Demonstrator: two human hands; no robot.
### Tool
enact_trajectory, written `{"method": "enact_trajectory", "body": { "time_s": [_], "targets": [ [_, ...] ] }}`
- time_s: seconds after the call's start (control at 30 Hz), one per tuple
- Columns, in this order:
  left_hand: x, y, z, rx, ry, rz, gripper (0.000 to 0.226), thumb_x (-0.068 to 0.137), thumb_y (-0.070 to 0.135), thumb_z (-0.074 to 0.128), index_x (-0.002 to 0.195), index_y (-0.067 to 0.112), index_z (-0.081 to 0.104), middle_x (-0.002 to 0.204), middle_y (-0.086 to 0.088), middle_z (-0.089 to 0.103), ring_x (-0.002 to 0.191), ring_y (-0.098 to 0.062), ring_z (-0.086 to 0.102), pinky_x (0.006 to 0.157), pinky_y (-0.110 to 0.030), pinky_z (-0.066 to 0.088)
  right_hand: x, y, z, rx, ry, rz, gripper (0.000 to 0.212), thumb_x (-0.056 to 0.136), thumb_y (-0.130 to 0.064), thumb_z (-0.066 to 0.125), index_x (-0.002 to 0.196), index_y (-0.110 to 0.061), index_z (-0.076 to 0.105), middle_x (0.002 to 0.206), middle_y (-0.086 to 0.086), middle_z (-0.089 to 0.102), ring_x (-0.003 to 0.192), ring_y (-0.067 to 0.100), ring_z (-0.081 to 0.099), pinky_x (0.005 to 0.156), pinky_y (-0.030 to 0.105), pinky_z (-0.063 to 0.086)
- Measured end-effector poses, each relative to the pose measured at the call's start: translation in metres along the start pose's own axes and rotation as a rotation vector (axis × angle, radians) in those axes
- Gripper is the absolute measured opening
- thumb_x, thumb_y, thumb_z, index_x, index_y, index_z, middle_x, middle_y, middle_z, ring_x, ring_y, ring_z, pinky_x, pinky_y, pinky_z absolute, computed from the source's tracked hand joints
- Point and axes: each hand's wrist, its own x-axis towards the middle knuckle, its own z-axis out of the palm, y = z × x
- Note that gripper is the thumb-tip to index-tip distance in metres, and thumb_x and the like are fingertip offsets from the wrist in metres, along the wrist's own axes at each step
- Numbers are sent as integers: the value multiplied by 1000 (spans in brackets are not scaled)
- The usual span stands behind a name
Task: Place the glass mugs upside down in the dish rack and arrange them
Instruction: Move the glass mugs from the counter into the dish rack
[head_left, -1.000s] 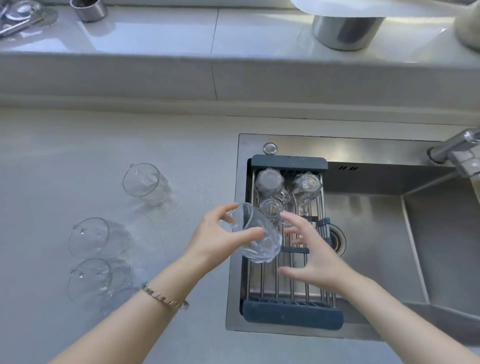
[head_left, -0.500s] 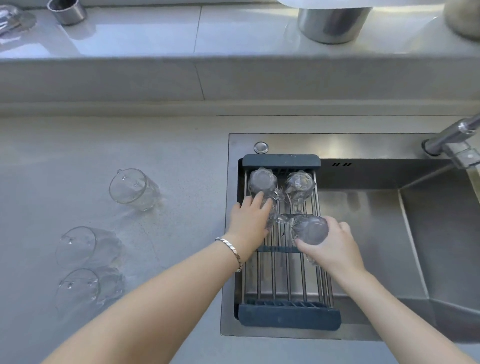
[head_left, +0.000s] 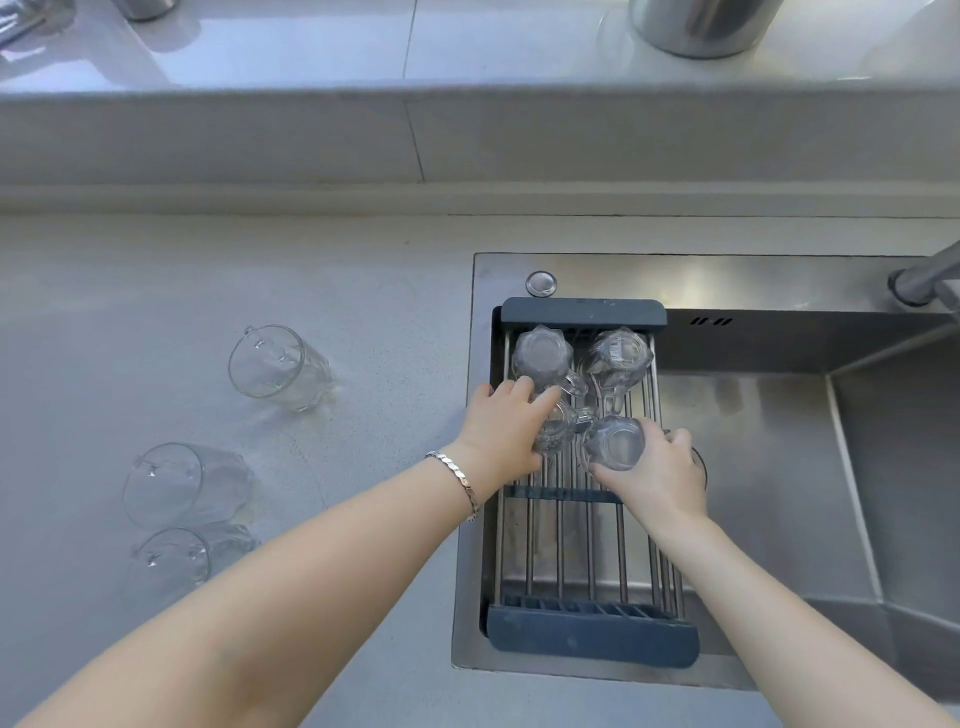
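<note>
A dark-framed wire dish rack (head_left: 587, 631) spans the left part of the steel sink. Two glass mugs stand upside down at its far end, one on the left (head_left: 540, 353) and one on the right (head_left: 621, 356). My left hand (head_left: 501, 431) grips a third upturned mug (head_left: 558, 423) just in front of them. My right hand (head_left: 657, 473) holds a fourth upturned mug (head_left: 613, 444) on the rack bars beside it. Three more glass mugs lie on their sides on the counter at far (head_left: 278, 366), middle (head_left: 182, 483) and near (head_left: 176, 558) left.
The open sink basin (head_left: 769, 467) lies right of the rack, with a faucet (head_left: 924, 278) at the far right. A raised ledge behind the counter carries a steel pot (head_left: 701, 26) and other metal items. Grey counter (head_left: 130, 312) stretches to the left.
A second ago my left hand carried a mug over the rack's edge. That mug went to my right hand and now stands upturned on the rack; my left hand moved onto the neighbouring mug.
</note>
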Motion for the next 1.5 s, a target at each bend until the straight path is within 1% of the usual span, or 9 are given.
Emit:
{"method": "enact_trajectory", "body": {
  "time_s": [0.13, 0.5, 0.7, 0.77, 0.87, 1.0, 1.2, 1.33, 1.5],
  "targets": [
    [8, 10, 2, 10, -38, -52, 82, 81, 50, 65, 145, 21, 24, 136, -12, 42, 124, -29, 43, 100, -41, 38, 0, 0, -4, 28, 8, 17, 65, 68, -35, 75, 124, -16, 49, 115, 15, 45, 100, 40, 58, 85, 41, 49],
    [11, 26, 7, -91, 13, -239, 60, 83, 45, 65, 126, 12, 39, 127, -16, 45, 109, -31, 52, 88, -39, 45, 6, 7, -7, -37, 49, -191, 72, 73, -33, 75, 134, -13, 42, 113, 12, 45, 89, 33, 58, 70, 34, 45],
    [-1, 24, 5, -52, -6, -202, 72, 90, 41, 57, 146, 14, 21, 142, -15, 35, 123, -32, 44, 97, -40, 41, 6, 2, -23, -85, -21, -159, 82, 72, -41, 75, 136, -10, 34, 125, 16, 39, 108, 33, 52, 87, 39, 46],
    [-13, 16, -6, -94, 35, -157, 67, 91, 33, 56, 146, 14, 23, 143, -14, 34, 125, -31, 42, 100, -40, 39, 1, -9, -28, -159, 20, -226, 73, 77, -36, 71, 135, -10, 36, 125, 16, 40, 115, 32, 45, 90, 39, 45],
    [-43, -11, -29, -92, 85, -161, 43, 92, 27, 51, 132, 12, 44, 133, -10, 48, 120, -29, 46, 99, -38, 37, -15, -39, -33, -167, -32, -394, 50, 85, -24, 61, 130, -12, 44, 126, 13, 45, 122, 29, 40, 96, 39, 41],
    [-100, -73, -51, -67, 56, -372, 39, 92, 31, 49, 128, 13, 50, 131, -8, 52, 124, -27, 45, 101, -37, 34, -40, -97, -17, -144, -245, -627, 39, 85, -22, 60, 123, -13, 52, 117, 9, 56, 112, 23, 52, 92, 33, 45],
    [-179, -160, -57, -68, -120, -787, 75, 78, 44, 64, 140, 18, 30, 146, -11, 29, 132, -33, 34, 104, -41, 35, -63, -185, 49, 15, -315, -672, 76, 80, -27, 68, 141, -10, 26, 143, 9, 36, 130, 22, 39, 107, 34, 34],
    [-202, -188, -41, -204, -209, -800, 75, 76, 37, 68, 139, 22, 31, 138, -8, 36, 126, -34, 39, 96, -40, 43, -61, -240, 91, 171, -309, -574, 106, 68, -24, 80, 145, -8, 9, 152, 10, 20, 141, 22, 22, 115, 32, 22],
    [-208, -197, -33, -254, -66, -765, 67, 75, 30, 67, 134, 23, 36, 130, -3, 47, 121, -33, 39, 85, -35, 46, -58, -275, 121, 456, -212, -445, 92, 64, -14, 82, 138, -14, 28, 143, 6, 40, 132, 21, 39, 100, 24, 33]
  ]
}}
